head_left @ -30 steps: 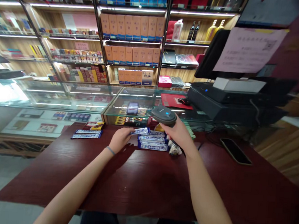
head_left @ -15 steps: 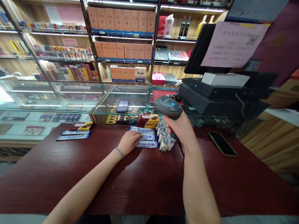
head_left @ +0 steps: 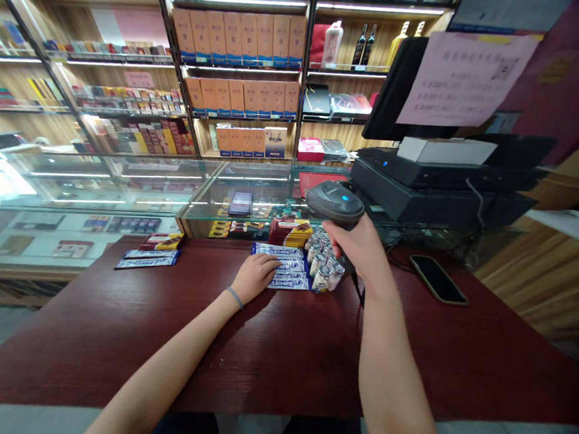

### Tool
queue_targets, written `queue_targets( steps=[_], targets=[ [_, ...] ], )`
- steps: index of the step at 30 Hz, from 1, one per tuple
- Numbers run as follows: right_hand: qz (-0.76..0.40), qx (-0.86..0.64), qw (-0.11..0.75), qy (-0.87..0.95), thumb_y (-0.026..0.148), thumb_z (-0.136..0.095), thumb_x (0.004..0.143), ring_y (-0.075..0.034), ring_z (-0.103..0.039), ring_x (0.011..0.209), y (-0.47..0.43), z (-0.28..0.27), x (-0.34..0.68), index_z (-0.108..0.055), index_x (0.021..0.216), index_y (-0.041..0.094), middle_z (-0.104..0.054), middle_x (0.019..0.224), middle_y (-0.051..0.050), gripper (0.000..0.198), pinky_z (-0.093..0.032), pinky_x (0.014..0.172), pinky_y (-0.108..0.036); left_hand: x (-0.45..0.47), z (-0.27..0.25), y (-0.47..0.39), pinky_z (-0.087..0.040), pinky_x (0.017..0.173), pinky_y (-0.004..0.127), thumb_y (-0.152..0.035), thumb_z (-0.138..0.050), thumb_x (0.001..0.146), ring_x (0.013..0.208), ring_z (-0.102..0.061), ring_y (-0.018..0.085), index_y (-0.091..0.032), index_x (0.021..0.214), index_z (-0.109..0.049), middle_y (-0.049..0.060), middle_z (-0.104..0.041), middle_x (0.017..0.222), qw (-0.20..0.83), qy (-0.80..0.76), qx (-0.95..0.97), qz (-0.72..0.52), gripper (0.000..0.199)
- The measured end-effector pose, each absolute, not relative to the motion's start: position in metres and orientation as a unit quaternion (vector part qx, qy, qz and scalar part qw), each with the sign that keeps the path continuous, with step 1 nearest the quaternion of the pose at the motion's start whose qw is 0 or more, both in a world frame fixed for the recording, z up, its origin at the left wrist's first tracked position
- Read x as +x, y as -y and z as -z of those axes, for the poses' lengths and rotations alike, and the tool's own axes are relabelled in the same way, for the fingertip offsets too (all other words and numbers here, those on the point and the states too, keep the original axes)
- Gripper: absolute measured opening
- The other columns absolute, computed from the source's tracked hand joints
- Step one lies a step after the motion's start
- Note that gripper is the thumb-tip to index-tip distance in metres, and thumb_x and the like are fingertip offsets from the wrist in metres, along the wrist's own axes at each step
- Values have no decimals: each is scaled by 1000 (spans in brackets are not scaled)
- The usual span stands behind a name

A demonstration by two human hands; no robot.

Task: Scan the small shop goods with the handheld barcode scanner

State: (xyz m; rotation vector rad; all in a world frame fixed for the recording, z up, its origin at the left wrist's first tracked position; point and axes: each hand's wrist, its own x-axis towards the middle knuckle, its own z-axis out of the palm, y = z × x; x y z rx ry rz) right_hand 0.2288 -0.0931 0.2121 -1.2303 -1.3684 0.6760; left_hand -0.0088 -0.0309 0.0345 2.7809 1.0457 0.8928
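My right hand (head_left: 360,246) is wrapped round the handle of a dark grey barcode scanner (head_left: 335,202), held above the table with a small blue light lit on top. Under and beside the scanner stand several small cans or jars (head_left: 321,278) with silvery lids, partly covered by it. My left hand (head_left: 255,274) lies with its fingers stretched over the left ends of several blue-and-white packets (head_left: 292,282) laid in a row. Just behind them is a stack of red-and-yellow packets (head_left: 291,232).
More blue-and-white packets (head_left: 148,259) and a red-and-yellow packet (head_left: 163,241) lie at the table's left. A phone (head_left: 439,279) rests on the right. Behind are a glass display counter (head_left: 253,174), a monitor (head_left: 394,91) with a paper sheet, and dark boxy equipment (head_left: 421,197).
The view has shifted slightly, moving the scene a little to the right. My left hand stays on the packets, and my right hand still holds the scanner over the cans.
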Motion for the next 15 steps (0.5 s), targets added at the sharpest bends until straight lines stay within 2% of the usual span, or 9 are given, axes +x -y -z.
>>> queue_targets(
  steps=[8,15],
  targets=[
    [-280,-528,554,579,33,-71,77,-13,-45,36,92,-211,225,-56,104,26,-54,52,8,32,-39,38,-27,-8,-39,32,-51,100,46,-22,-56,97,112,-65,26,-23,117,-72,10,-72,121,38,-331,894,-301,26],
    [-295,-531,557,567,37,-72,76,-13,-46,36,93,-210,203,-57,88,25,-53,49,7,23,-37,37,-26,-42,-63,26,-49,103,47,-30,-56,99,117,-62,28,-24,118,-72,9,-70,126,-4,-364,875,-319,27]
  ],
)
